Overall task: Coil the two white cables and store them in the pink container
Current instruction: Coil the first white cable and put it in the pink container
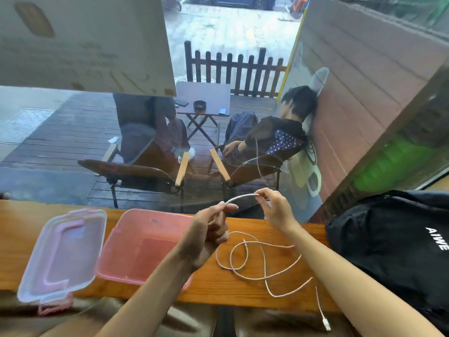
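A short stretch of white cable [243,197] arcs between my two hands above the wooden counter. My left hand [211,224] pinches its left part and my right hand [274,210] pinches its right end. The rest of the white cable [263,263] lies in loose loops on the counter below my hands, and one plug end [326,323] hangs over the front edge. I cannot tell where one cable ends and a second begins. The pink container [126,242] stands open and empty to the left of my left hand.
The container's clear pink lid [63,254] lies at the far left, partly over the counter's front edge. A black bag [398,251] fills the right end of the wooden counter [14,242]. Behind the counter is a window onto a deck with chairs and people.
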